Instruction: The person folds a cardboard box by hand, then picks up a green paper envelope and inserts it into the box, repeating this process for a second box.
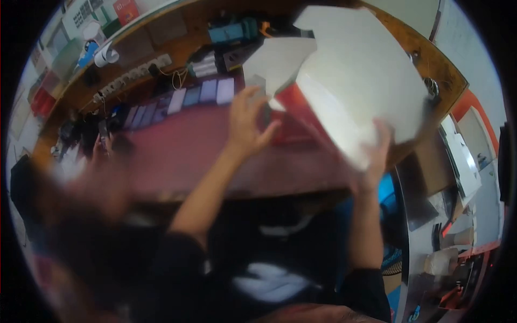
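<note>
1. A maroon-topped desk [177, 156] spans a workroom, a row of phones [191, 97] laid side by side toward its far edge.
2. Behind them, a white power strip [129, 78] runs along the wooden back of the desk, near a loop of pale cable [179, 78].
3. A large white box [366, 70] with red on its side stands tilted, its flaps spread, over the desk's right part.
4. My right hand [371, 161] is at the near lower edge of the white box, fingers laid against it; blur leaves me unable to tell whether they are clamped.
5. My left hand [246, 125] is raised just left of the red side, thumb and fingers apart; I cannot tell whether a small dark patch beside the palm is an object.
6. At left, another person's hand [102, 148] is partly lost in blur, the dark thing by its fingers unclear.
7. A pale wall [474, 51] rises at right; the round lens edge cuts off the room's corners, and the box hides the desk behind it.
</note>
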`<state>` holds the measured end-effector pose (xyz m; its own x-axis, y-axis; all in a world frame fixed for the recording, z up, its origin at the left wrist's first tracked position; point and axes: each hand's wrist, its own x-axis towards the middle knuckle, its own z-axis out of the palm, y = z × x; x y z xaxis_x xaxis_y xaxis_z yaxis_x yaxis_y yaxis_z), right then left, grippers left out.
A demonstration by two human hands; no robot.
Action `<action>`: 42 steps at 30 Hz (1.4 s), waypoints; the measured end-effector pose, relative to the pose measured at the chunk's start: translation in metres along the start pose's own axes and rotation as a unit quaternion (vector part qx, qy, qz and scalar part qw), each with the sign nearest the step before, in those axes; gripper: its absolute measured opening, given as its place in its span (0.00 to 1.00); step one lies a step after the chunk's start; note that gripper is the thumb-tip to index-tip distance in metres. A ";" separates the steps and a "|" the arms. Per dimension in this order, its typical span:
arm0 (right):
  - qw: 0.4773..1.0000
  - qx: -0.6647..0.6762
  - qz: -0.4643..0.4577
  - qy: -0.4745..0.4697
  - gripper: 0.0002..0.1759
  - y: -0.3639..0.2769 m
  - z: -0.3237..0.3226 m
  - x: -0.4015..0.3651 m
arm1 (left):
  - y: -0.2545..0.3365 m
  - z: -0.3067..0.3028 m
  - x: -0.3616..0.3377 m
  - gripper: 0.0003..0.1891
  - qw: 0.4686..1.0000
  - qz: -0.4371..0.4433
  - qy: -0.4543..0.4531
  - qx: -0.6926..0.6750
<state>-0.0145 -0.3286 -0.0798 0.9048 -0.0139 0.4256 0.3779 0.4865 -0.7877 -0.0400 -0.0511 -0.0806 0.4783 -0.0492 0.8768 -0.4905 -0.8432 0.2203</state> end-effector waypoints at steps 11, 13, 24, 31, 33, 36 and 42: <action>0.963 -0.200 -0.004 -0.180 0.30 0.005 0.027 0.100 | -0.031 -0.024 -0.028 0.17 0.977 -0.126 -0.166 -0.033; 0.942 -0.267 -0.026 -0.200 0.29 0.015 0.033 0.099 | -0.024 -0.041 -0.038 0.18 0.964 -0.176 -0.189 -0.067; 0.880 -0.327 0.002 -0.344 0.41 0.008 0.054 0.035 | 0.002 -0.064 -0.028 0.23 0.986 0.048 -0.002 0.158; 0.798 -0.430 -0.203 -0.372 0.26 0.005 0.059 -0.010 | 0.049 -0.044 0.001 0.10 0.982 0.056 -0.160 0.079; 0.748 -0.484 -0.272 -0.363 0.21 0.017 0.052 -0.006 | 0.051 -0.044 0.007 0.11 0.975 0.047 -0.198 0.094; 0.705 -0.495 -0.354 -0.365 0.13 0.031 0.048 -0.002 | 0.062 -0.041 0.009 0.12 0.978 0.031 -0.179 0.099; 0.733 -0.476 -0.303 -0.380 0.05 0.038 0.045 0.003 | 0.080 -0.034 0.002 0.10 0.953 0.035 -0.222 0.204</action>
<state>-0.0065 -0.2703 -0.0887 0.2806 0.6906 0.6666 0.9582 -0.2424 -0.1523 -0.1029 -0.1002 -0.0468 0.7596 -0.2587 0.5967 -0.2516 -0.9629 -0.0971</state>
